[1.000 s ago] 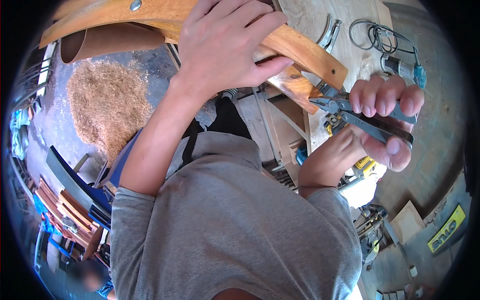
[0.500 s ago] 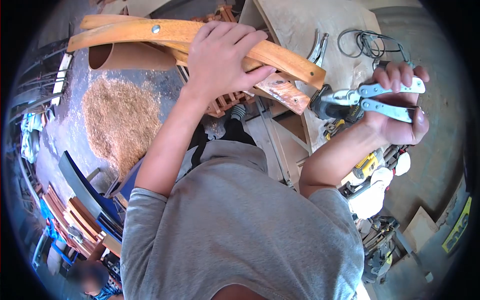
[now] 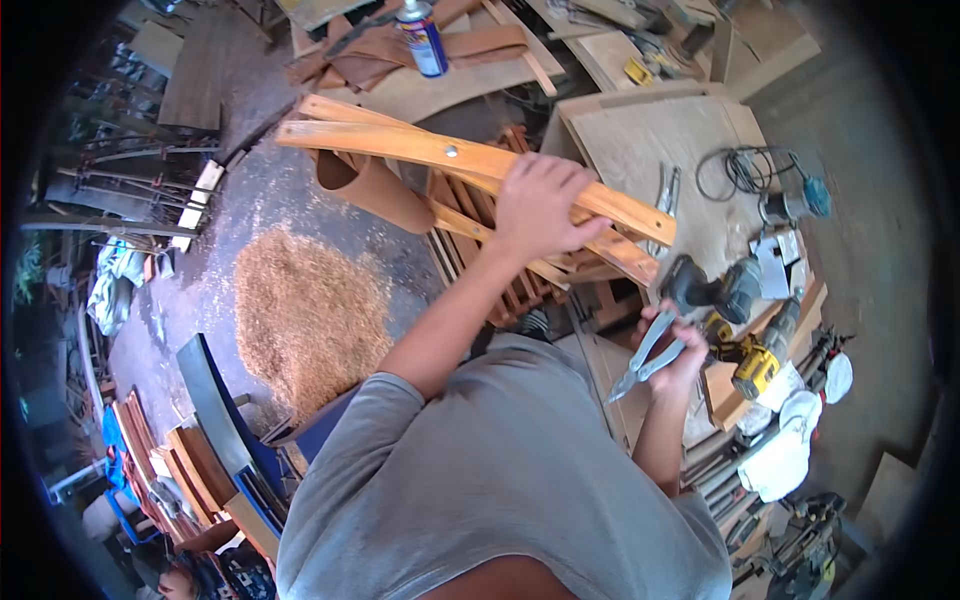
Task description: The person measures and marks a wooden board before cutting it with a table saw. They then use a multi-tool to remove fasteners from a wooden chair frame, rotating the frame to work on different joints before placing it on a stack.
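My left hand is closed over a pair of long, smooth, light-brown wooden slats, which cross and carry a round metal bolt head. A brown tube-like curved piece shows just below them. My right hand grips silver multi-tool pliers, with the handles spread apart and the nose pointing down and left, close to my shirt. Beside that hand are a black-handled power tool and a yellow-and-black cordless drill.
A heap of wood shavings lies on the floor at left. On the bench are locking pliers and a coiled cable. A spray can stands at the back. Another person is at lower left.
My right hand has come down and inward with the multi-tool pliers, whose nose now points toward my body. My left hand still holds the slats; the view has shifted.
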A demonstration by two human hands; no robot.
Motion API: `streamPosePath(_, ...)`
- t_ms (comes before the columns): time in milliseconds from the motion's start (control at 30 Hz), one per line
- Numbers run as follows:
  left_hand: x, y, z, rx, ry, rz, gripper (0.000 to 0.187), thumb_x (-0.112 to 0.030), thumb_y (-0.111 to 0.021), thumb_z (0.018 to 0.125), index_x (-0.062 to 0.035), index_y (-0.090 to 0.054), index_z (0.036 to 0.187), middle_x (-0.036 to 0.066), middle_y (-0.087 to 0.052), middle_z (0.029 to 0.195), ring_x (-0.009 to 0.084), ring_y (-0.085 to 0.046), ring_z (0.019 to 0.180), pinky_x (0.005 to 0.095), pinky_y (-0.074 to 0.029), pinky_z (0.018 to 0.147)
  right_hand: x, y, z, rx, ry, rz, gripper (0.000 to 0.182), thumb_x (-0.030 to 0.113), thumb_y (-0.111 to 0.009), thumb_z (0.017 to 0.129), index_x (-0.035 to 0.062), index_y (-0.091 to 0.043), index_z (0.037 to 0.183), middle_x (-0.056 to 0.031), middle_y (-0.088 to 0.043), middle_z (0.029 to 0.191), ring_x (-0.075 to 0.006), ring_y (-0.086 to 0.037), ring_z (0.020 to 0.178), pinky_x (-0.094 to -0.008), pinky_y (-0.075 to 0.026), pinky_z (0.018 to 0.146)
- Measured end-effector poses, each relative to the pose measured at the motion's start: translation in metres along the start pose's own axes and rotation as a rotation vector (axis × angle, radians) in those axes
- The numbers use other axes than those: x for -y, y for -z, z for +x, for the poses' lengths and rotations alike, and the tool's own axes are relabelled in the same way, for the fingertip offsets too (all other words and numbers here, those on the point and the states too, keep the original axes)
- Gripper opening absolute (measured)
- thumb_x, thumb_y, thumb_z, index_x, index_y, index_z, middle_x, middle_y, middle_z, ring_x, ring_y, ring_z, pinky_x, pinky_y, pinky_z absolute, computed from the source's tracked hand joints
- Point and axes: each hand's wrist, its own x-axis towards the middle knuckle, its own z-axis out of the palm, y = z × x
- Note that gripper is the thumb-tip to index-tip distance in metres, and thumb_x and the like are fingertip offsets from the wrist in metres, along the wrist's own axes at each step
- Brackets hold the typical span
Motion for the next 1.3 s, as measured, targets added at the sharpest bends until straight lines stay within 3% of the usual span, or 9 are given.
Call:
streamPosePath(433, 0.012, -0.013, 0.007, -0.056, -0.039, -0.043, 0.047, -0.050, -0.078, 0.067, -0.0121, -0.071, 0.094, 0.002, -0.066, 0.092, 0.0220, -0.061, 0.091, 0.0395, -0.044, 0.092, -0.059, 0.076, -0.078, -0.002, -0.195, 0.049, 0.044, 0.003, -0.065, 0.078, 0.0035, -0.060, 0.121, -0.0209, -0.066, 0.116, -0.0342, -0.065, 0.104, -0.0430, -0.054, 0.094)
streamPosePath(567, 0.012, -0.015, 0.007, -0.055, -0.041, -0.035, 0.048, -0.051, -0.078, 0.068, -0.0122, -0.072, 0.096, 0.002, -0.067, 0.093, 0.0215, -0.062, 0.092, 0.0397, -0.044, 0.092, -0.059, 0.086, -0.097, -0.010, -0.354, -0.424, 0.045, -0.004, -0.071, 0.076, 0.0034, -0.060, 0.119, -0.0140, -0.069, 0.103, -0.0176, -0.068, 0.069, -0.0255, -0.057, 0.057)
streamPosePath(600, 0.012, -0.016, 0.007, -0.053, -0.041, -0.038, 0.048, -0.051, -0.078, 0.068, -0.0121, -0.072, 0.096, 0.002, -0.067, 0.093, 0.0214, -0.062, 0.092, 0.0397, -0.044, 0.092, -0.067, 0.089, -0.102, -0.105, -0.365, -0.425, 0.046, -0.009, -0.076, 0.073, 0.0042, -0.062, 0.115, -0.0062, -0.068, 0.085, -0.0077, -0.059, 0.047, -0.0194, -0.045, 0.040)
streamPosePath(700, 0.011, -0.014, 0.007, -0.037, -0.028, -0.047, 0.049, -0.051, -0.078, 0.068, -0.0117, -0.072, 0.097, 0.002, -0.068, 0.094, 0.0211, -0.062, 0.093, 0.0396, -0.044, 0.093, -0.067, 0.076, -0.114, -0.042, -0.396, -0.412, 0.045, -0.007, -0.075, 0.075, 0.0035, -0.063, 0.116, -0.0056, -0.068, 0.092, -0.0093, -0.064, 0.063, -0.0194, -0.051, 0.056)
streamPosePath(733, 0.010, -0.013, 0.005, -0.023, -0.023, -0.051, 0.049, -0.051, -0.078, 0.068, -0.0116, -0.072, 0.097, 0.002, -0.068, 0.094, 0.0210, -0.062, 0.094, 0.0395, -0.044, 0.093, -0.070, 0.067, -0.118, -0.054, -0.354, -0.491, 0.060, -0.006, -0.075, 0.072, 0.0039, -0.059, 0.129, -0.0060, -0.064, 0.112, -0.0131, -0.065, 0.092, -0.0226, -0.051, 0.078)
streamPosePath(833, 0.007, -0.009, 0.002, -0.024, -0.026, -0.021, 0.048, -0.049, -0.078, 0.070, -0.0125, -0.073, 0.100, 0.001, -0.070, 0.099, 0.0203, -0.063, 0.095, 0.0390, -0.045, 0.091, -0.065, 0.067, -0.130, 0.148, -0.366, -0.650, 0.076, -0.003, -0.072, 0.068, 0.0059, -0.053, 0.142, -0.0075, -0.055, 0.132, -0.0191, -0.052, 0.122, -0.0289, -0.040, 0.102)
streamPosePath(1033, 0.003, -0.006, 0.000, -0.012, -0.034, -0.019, 0.046, -0.047, -0.079, 0.071, -0.0138, -0.072, 0.101, 0.001, -0.069, 0.101, 0.0207, -0.062, 0.097, 0.0384, -0.044, 0.093, -0.059, 0.041, -0.136, 0.334, -0.329, -0.812, 0.084, 0.015, -0.069, 0.067, 0.0056, -0.047, 0.148, -0.0116, -0.045, 0.144, -0.0253, -0.039, 0.137, -0.0347, -0.024, 0.115)
streamPosePath(1133, 0.000, -0.004, -0.002, -0.022, -0.037, -0.020, 0.045, -0.046, -0.079, 0.071, -0.0141, -0.072, 0.102, 0.000, -0.069, 0.101, 0.0208, -0.062, 0.096, 0.0384, -0.043, 0.092, -0.056, 0.033, -0.134, 0.220, -0.410, -0.517, 0.082, 0.021, -0.069, 0.070, 0.0047, -0.046, 0.147, -0.0111, -0.044, 0.144, -0.0250, -0.039, 0.137, -0.0332, -0.024, 0.114)
streamPosePath(1300, -0.001, -0.003, -0.002, -0.025, -0.050, -0.008, 0.045, -0.047, -0.079, 0.072, -0.0147, -0.071, 0.103, 0.000, -0.069, 0.100, 0.0208, -0.062, 0.095, 0.0386, -0.043, 0.090, -0.054, 0.029, -0.133, 0.362, -0.354, -0.856, 0.079, 0.032, -0.067, 0.076, 0.0042, -0.043, 0.146, -0.0108, -0.053, 0.132, -0.0240, -0.046, 0.128, -0.0342, -0.033, 0.108)
